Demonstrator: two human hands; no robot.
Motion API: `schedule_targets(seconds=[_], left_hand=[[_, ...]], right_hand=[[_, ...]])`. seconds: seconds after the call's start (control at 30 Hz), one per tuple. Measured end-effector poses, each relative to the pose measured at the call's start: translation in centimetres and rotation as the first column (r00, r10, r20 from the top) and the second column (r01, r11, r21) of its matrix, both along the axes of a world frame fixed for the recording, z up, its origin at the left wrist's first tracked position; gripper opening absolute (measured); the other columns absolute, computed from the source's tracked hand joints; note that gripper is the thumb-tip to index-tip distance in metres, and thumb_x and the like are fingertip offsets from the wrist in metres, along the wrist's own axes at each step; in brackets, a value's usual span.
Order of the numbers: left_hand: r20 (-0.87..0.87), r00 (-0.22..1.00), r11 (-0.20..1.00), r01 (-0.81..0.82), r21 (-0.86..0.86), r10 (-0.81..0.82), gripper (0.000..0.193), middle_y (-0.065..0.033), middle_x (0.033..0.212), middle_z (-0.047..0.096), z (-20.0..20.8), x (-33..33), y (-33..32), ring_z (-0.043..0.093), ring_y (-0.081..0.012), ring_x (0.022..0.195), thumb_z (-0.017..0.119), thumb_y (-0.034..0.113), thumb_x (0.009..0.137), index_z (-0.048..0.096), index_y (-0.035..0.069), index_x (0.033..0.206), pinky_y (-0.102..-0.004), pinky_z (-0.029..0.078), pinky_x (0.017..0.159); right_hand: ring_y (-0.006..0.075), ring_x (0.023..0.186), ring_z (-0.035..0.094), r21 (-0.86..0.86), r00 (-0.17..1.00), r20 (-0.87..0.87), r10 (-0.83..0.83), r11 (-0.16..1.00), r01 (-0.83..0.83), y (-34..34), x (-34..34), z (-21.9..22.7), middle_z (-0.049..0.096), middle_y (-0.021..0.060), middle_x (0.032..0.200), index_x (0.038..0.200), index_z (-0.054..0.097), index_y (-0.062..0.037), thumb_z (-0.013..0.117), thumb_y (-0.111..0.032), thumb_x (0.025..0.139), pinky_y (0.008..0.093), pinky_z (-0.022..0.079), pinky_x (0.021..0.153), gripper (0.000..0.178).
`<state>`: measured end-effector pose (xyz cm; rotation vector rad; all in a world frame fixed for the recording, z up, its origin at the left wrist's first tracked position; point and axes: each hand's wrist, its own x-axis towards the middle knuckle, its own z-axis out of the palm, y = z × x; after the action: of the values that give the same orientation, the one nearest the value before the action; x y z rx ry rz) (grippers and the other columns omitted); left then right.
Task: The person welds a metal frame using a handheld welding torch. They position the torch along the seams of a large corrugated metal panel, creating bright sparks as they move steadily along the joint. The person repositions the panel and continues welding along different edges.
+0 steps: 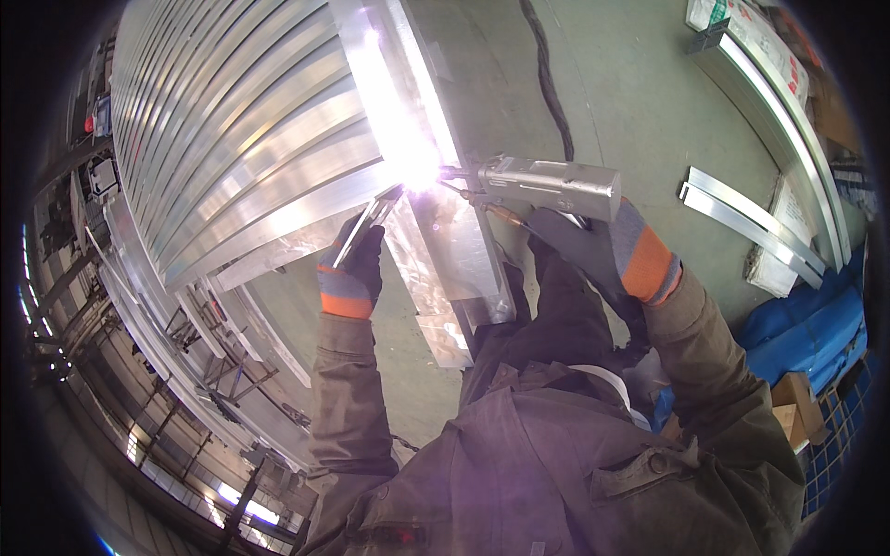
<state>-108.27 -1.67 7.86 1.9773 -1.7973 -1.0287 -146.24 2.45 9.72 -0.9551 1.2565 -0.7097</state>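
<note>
A dazzling white-violet welding arc burns at the joint between the slatted aluminium panel (232, 139) and the aluminium beam (454, 241) along its right side. My right hand (589, 250), in a dark glove with an orange and grey cuff, is closed round a welding torch (505, 216). Its thin tip points left at the glare. A grey boxy metal piece (556, 185) lies just above that hand; how it joins the torch is hidden. My left hand (360, 264), gloved alike, grips silver pliers (366, 227) whose jaws reach the arc. What the jaws hold is lost in the glare.
A dark cable (549, 79) runs over the green floor. Long aluminium profiles (788, 111) and a shorter channel (751, 222) lie at right, near a blue sheet (807, 324) and a cardboard box (799, 408). Metal racks (232, 371) stand at left.
</note>
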Motion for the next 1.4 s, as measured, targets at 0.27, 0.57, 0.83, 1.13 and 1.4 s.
schedule_targets(seconds=[0.27,0.57,0.83,1.13,1.4], left_hand=[[-0.127,0.991,0.999,-0.030,0.017,0.032,0.029,-0.0029,0.084,0.073,-1.2,1.2,0.4,0.064,-0.0103,0.073,0.073,0.006,0.106,0.076,0.007,0.134,-0.0308,0.052,0.063],[-0.090,0.996,1.000,0.008,-0.006,-0.008,0.028,-0.0036,0.080,0.069,-0.8,0.9,0.2,0.062,-0.0117,0.069,0.074,0.006,0.106,0.076,0.007,0.134,-0.0322,0.051,0.061],[-0.074,0.997,0.999,0.025,-0.023,-0.026,0.028,-0.0034,0.079,0.069,-1.0,1.1,0.2,0.062,-0.0114,0.070,0.075,0.006,0.105,0.076,0.007,0.133,-0.0323,0.051,0.061],[-0.191,0.980,0.989,0.024,-0.144,-0.052,0.029,-0.0023,0.084,0.072,-1.0,0.4,0.2,0.064,-0.0098,0.074,0.075,0.005,0.105,0.076,0.005,0.135,-0.0299,0.053,0.065],[0.012,1.000,1.000,0.013,0.003,-0.013,0.029,-0.0026,0.079,0.068,0.4,-0.1,0.1,0.063,-0.0107,0.071,0.075,0.015,0.107,0.076,0.007,0.135,-0.0322,0.051,0.063]], right_hand=[[0.0174,0.116,0.073,-0.069,0.995,0.025,-0.098,0.993,0.100,0.5,-0.8,0.8,0.078,0.0129,0.128,0.143,0.068,0.0024,0.076,-0.016,0.105,0.0356,0.061,0.099,0.043],[0.0199,0.119,0.072,-0.136,0.998,0.038,-0.045,0.989,0.050,0.1,-0.5,-0.8,0.077,0.0151,0.132,0.144,0.067,0.0025,0.077,-0.018,0.105,0.0369,0.059,0.103,0.045],[0.0212,0.123,0.072,-0.075,1.000,0.020,0.002,0.997,0.000,-0.1,-0.4,-1.3,0.076,0.0161,0.135,0.145,0.067,0.0020,0.076,-0.020,0.106,0.0377,0.059,0.106,0.045],[0.0208,0.123,0.072,-0.093,1.000,0.020,0.017,0.996,-0.015,-0.3,-0.3,-1.0,0.076,0.0154,0.135,0.146,0.066,0.0024,0.074,-0.020,0.107,0.0370,0.059,0.107,0.046],[0.0187,0.121,0.072,-0.053,1.000,0.013,-0.026,0.998,0.027,-0.2,0.0,-1.0,0.076,0.0134,0.134,0.147,0.065,0.0025,0.075,-0.016,0.106,0.0354,0.059,0.106,0.046]])
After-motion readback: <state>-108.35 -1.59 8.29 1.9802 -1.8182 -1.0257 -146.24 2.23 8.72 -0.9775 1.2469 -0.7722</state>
